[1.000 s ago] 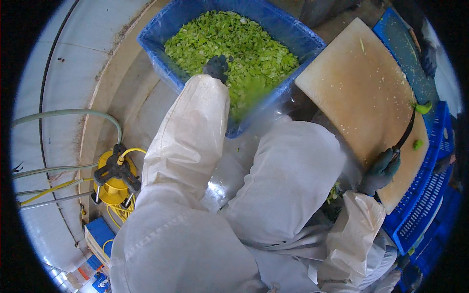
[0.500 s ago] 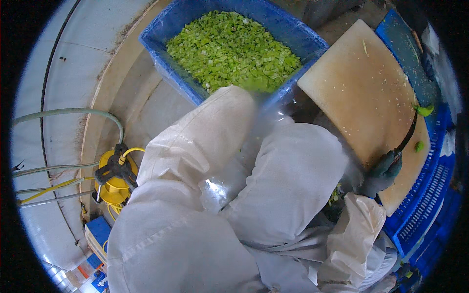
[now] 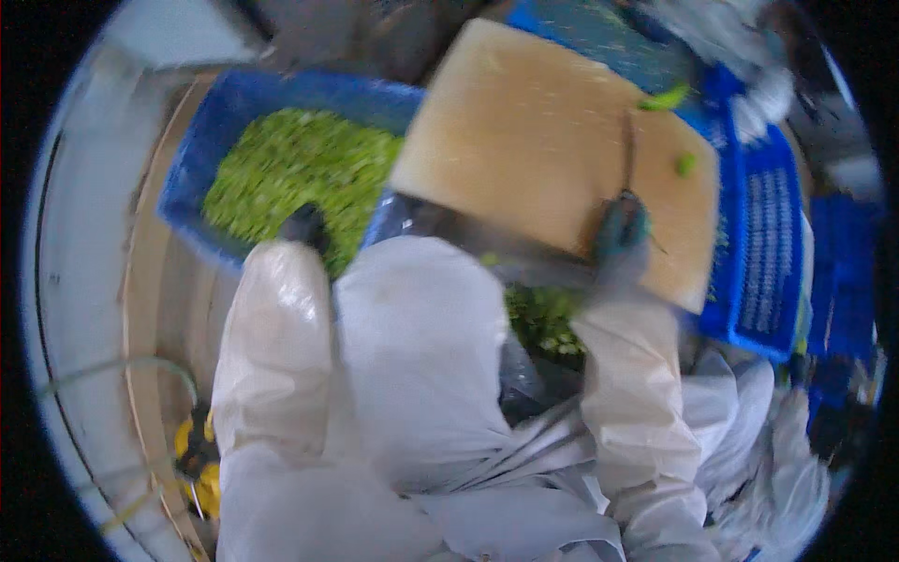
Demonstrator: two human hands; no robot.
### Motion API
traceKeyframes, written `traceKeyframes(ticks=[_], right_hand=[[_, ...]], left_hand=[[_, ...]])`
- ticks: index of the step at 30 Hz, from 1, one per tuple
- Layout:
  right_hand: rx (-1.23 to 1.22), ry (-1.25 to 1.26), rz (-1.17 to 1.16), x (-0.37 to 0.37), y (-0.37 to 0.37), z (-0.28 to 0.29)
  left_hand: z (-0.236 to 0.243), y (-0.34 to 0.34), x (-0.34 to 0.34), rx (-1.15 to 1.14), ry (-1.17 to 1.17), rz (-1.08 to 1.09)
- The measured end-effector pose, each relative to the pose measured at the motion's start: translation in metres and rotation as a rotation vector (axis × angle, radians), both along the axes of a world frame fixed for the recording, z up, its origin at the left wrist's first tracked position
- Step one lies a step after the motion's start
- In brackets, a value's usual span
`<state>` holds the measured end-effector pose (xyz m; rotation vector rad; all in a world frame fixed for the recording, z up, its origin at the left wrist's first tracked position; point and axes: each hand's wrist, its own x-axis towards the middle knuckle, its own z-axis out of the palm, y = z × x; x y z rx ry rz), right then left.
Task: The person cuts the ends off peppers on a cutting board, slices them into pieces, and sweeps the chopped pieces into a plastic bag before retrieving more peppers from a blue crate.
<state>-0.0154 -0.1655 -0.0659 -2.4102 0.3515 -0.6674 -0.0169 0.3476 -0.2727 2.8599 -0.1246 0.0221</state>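
A knife [image 3: 630, 155] with a thin dark blade points away from me, low over or resting on the tan cutting board [image 3: 524, 131]. Its handle is in my gloved right hand [image 3: 623, 229], which is closed near the board's front edge. On the left stands a blue bin [image 3: 183, 201] holding chopped green vegetable pieces [image 3: 290, 159]. At the near side of these pieces is my dark-gloved left hand [image 3: 307, 228]; blur hides its fingers and anything in them. Beyond the knife tip lies a green pepper-like piece [image 3: 667, 97], with a smaller green piece [image 3: 686, 165] on the board's right.
Blue slatted crates [image 3: 763, 244] stand right of the board. Below its front edge, more green vegetables [image 3: 548, 318] lie in a dark container or bag beside my knee. A yellow reel [image 3: 201, 464] with hoses sits at the lower left. Another blue surface [image 3: 599, 47] is behind the board.
My view has swung to the right, bringing the board toward the middle. My left hand now shows at the bin's pieces, where it was blurred before. The right hand still holds the knife.
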Motion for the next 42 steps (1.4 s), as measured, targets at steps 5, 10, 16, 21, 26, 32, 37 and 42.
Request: traceKeyframes(ticks=[5, 10, 16, 21, 26, 32, 37, 42], right_hand=[[0.247, 0.096, 0.087, -0.013, 0.039, 0.049], [-0.039, -0.023, 0.374, -0.02, 0.0, -0.021], [0.531, -0.01, 0.181, -0.108, -0.018, 0.027], [0.957, -0.076, -0.034, -0.155, -0.079, 0.038], [0.96, -0.111, -0.091, -0.18, -0.084, 0.079], [0.952, -0.249, -0.037, -0.195, -0.084, 0.09], [0.59, -0.366, -0.035, -0.195, -0.108, 0.052], [0.151, 0.328, -0.151, -0.174, -0.078, 0.094]], left_hand=[[0.073, 0.051, -0.021, -0.175, 0.036, 0.051], [0.153, 0.041, 0.0, -0.011, -0.388, -0.331], [0.32, -0.078, 0.0, -0.748, 0.081, 0.101], [0.371, -0.224, 0.033, -0.786, 0.169, -0.254], [0.303, -0.38, 0.056, -0.634, 0.133, -0.445], [0.211, -0.474, 0.01, -0.191, -0.279, -0.439], [0.183, -0.477, -0.062, -0.155, -0.156, -0.87], [0.08, -0.391, -0.067, -0.706, 0.554, -0.766]])
